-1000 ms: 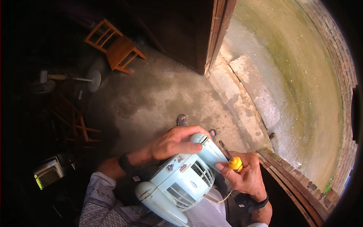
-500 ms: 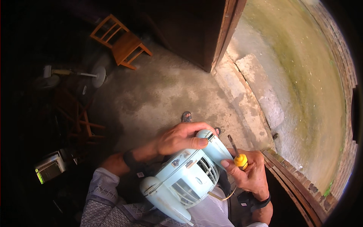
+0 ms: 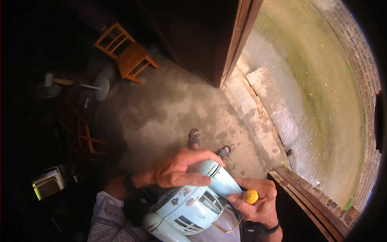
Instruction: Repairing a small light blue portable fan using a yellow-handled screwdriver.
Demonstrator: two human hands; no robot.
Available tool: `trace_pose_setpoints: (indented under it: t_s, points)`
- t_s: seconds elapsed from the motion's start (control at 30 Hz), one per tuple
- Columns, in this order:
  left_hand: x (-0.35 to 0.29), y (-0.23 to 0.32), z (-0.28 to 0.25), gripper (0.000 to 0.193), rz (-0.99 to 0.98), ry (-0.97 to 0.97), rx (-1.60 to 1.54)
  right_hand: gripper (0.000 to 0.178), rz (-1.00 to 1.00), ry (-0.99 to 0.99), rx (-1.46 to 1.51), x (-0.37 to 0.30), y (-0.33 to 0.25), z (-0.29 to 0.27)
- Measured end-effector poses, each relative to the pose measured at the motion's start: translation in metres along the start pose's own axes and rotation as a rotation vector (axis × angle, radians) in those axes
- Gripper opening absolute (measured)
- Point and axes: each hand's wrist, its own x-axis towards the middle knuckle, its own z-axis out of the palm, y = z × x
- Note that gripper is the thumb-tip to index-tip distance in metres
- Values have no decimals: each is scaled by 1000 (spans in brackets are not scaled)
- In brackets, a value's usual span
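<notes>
A worn light blue appliance housing [image 3: 191,203] lies at my lap, with slatted vents and a rounded arm on either side. I cannot tell its exact kind. My left hand [image 3: 177,168] is closed over its far rounded arm, thumb laid across the top. A yellow-handled screwdriver [image 3: 250,196] is gripped in my right hand [image 3: 261,203]; its shaft does not show now. The right thumb and fingers are also at the right edge of that blue arm. A thin tan cord [image 3: 230,230] loops out beside the housing.
Concrete floor [image 3: 161,105] stretches ahead of my sandalled feet. A wooden chair [image 3: 131,58] and a pedestal stand with a round white base [image 3: 102,88] are at far left. To the right, a stone doorstep [image 3: 258,117] borders the yard; a dark door [image 3: 225,48] stands ahead.
The housing and both hands have shifted lower and slightly left in view. The screwdriver has turned, so its handle faces me and its shaft no longer shows. More of my feet is visible.
</notes>
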Motion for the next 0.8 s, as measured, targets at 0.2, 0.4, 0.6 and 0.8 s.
trace_pose_setpoints:
  t_s: [0.2, 0.4, 0.6, 0.8]
  points:
    - [-2, 1, -1, 61, 16, 0, -6, 35, -99, 17, 9, 2, 6, 3]
    - [-8, -1, 0, 65, -74, -12, -71, 34, -107, -3, -7, 0, 15, 4]
    - [1, -15, -4, 65, -232, -10, -165, 32, 196, 23, 84, 5, 29, 2]
    - [24, -52, -11, 74, -300, -24, -297, 33, 275, 27, 244, 36, 79, -9]
